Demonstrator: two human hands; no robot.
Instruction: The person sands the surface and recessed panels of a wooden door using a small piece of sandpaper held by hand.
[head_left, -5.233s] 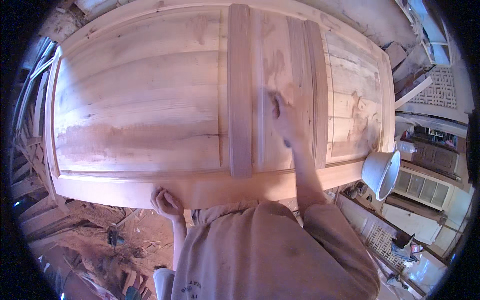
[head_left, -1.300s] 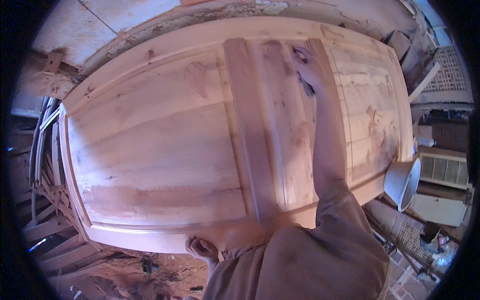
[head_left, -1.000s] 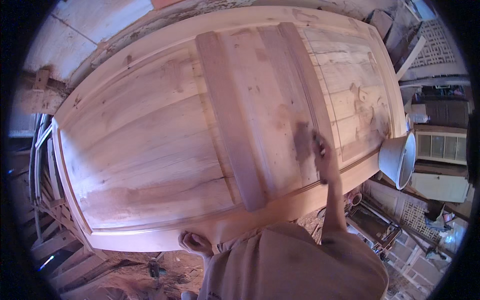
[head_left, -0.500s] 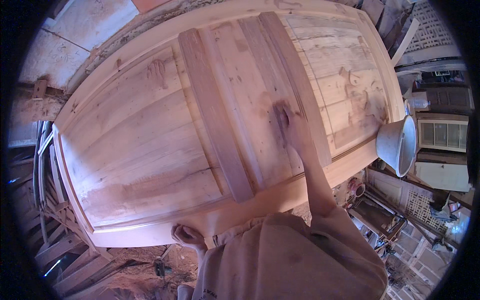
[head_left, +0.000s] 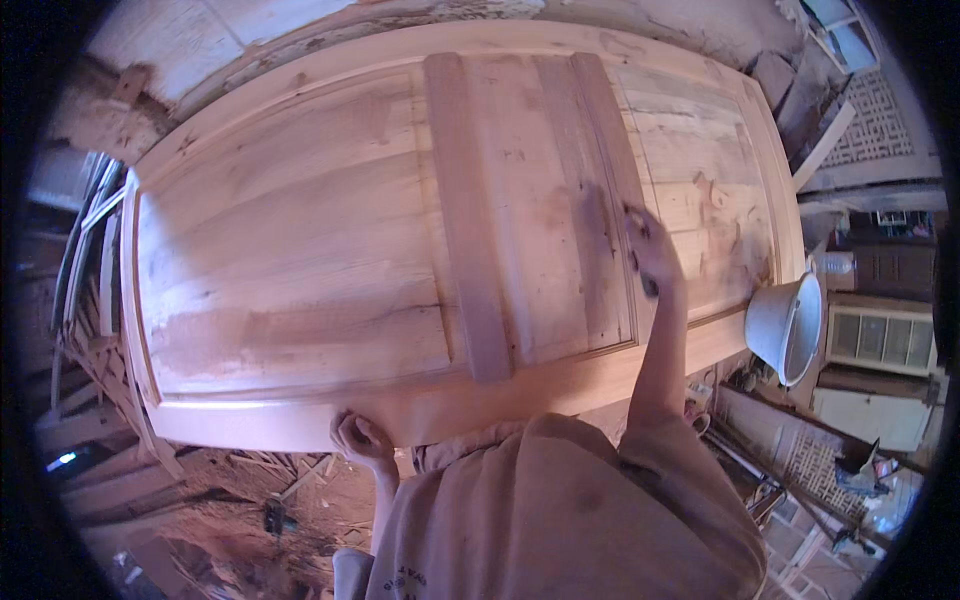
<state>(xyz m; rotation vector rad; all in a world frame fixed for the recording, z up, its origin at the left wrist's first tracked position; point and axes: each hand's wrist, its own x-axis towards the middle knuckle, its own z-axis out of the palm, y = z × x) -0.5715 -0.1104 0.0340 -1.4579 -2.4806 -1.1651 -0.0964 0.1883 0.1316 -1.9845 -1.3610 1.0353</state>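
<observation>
A large pale wooden panelled door (head_left: 300,250) lies across the view in front of me. Two darker wooden crosspieces run over it, and brownish smears mark its panels. My right hand (head_left: 655,250) is over the right crosspiece (head_left: 605,130), its fingers curled. A small dark patch shows under its palm, too blurred to name, and a shadow falls on the wood to its left. My left hand (head_left: 362,440) rests at the door's near edge with the fingers curled in loosely, and nothing shows in them.
A pale bucket (head_left: 785,330) sits tilted in view at the door's near right corner. Wooden slats (head_left: 95,370) are stacked at the left. Reddish dust and scraps cover the floor (head_left: 230,520). Lattice panels (head_left: 880,120) and a small paned window frame (head_left: 880,340) stand at the right.
My right hand has moved right, from the middle panel to the right crosspiece. My left hand stays at the near edge. The whole view has shifted somewhat.
</observation>
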